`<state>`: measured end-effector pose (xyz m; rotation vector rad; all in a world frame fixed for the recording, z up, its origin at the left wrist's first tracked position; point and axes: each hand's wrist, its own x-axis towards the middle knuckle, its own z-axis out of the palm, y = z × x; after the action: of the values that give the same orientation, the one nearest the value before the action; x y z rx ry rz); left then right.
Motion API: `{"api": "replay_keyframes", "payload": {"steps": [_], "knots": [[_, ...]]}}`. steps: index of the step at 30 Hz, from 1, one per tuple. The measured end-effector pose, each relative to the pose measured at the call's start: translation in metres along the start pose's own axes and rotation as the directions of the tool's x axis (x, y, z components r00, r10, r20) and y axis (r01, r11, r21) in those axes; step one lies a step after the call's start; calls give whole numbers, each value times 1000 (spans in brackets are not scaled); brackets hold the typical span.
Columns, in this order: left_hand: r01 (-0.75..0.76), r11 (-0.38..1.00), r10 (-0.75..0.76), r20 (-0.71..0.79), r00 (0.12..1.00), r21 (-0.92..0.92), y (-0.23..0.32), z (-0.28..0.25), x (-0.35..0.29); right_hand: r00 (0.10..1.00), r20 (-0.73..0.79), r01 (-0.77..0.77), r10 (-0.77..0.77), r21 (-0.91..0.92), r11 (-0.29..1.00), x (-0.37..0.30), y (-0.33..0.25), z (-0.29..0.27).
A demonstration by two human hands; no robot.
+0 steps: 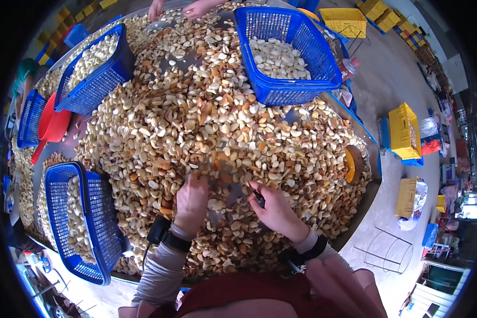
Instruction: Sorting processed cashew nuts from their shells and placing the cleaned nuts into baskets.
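Note:
A broad heap of cream and brown nut-like pieces [180, 127] covers the table, mixed with orange-brown bits. My left hand [192, 202] reaches down into the heap near its middle; its fingertips are smeared by motion, so what they hold, if anything, does not show. Just to its right, my right hand [276, 211] has its thumb and forefinger curled towards each other above the pieces. Something small and dark shows between them, too unclear to name. Between my hands, a patch of grey tabletop [233, 195] shows through.
Blue baskets of whitish pieces stand at the near left [99, 222], far left [123, 59] and far right [302, 85]. A red scoop [54, 119] lies at left, a yellow round dish [351, 165] at right. Another person's hands [199, 9] work at the far edge. A wire stand [389, 250] is on the floor.

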<state>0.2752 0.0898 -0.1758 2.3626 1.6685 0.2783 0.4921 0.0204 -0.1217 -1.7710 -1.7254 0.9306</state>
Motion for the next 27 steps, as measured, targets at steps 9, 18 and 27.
{"api": "replay_keyframes", "payload": {"steps": [9,18,27], "knots": [[-25,931,0,-68,998,-365,-21,-23,-4,1000,5,-24,24,-14,1000,-2,9,5],[-118,912,123,-13,992,-393,-17,-11,-15,970,-226,-196,92,-498,845,-3,23,-45],[653,-439,152,665,731,-617,16,-33,-7,989,60,147,-136,-524,839,-65,71,-66]]}}
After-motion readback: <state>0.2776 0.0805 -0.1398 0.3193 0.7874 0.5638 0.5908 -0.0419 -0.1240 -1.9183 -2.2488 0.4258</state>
